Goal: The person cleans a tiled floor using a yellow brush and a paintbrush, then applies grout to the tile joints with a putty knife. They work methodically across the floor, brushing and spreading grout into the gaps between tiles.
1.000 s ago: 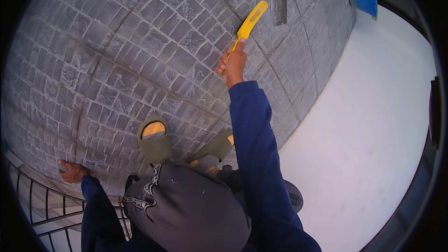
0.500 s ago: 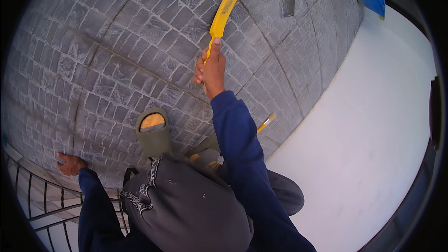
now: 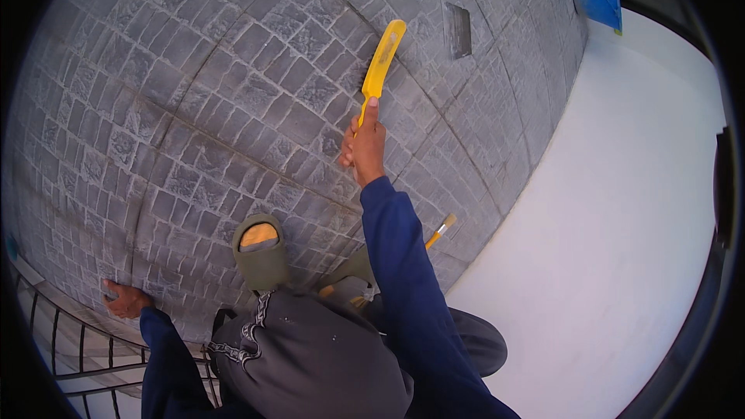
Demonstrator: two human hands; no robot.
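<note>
Out in front of me, my right hand is closed round the handle of a yellow hand brush, thumb along its neck. The brush's smooth back faces up. Dark bristles show only a little along its left edge, so I cannot tell how firmly they touch the grey paving. At the lower left, my left hand is against the paving near a railing, fingers spread and holding nothing.
A paintbrush with a yellow handle lies right of my right forearm. My olive slide sandal is on the paving. A rectangular drain cover sits beyond the brush. White wall on the right, blue object far right, black railing lower left.
The whole view has shifted, so the scene sits lower in the picture. The hand brush has come slightly nearer to me over the paving, still in my right hand. My left hand stays by the railing.
</note>
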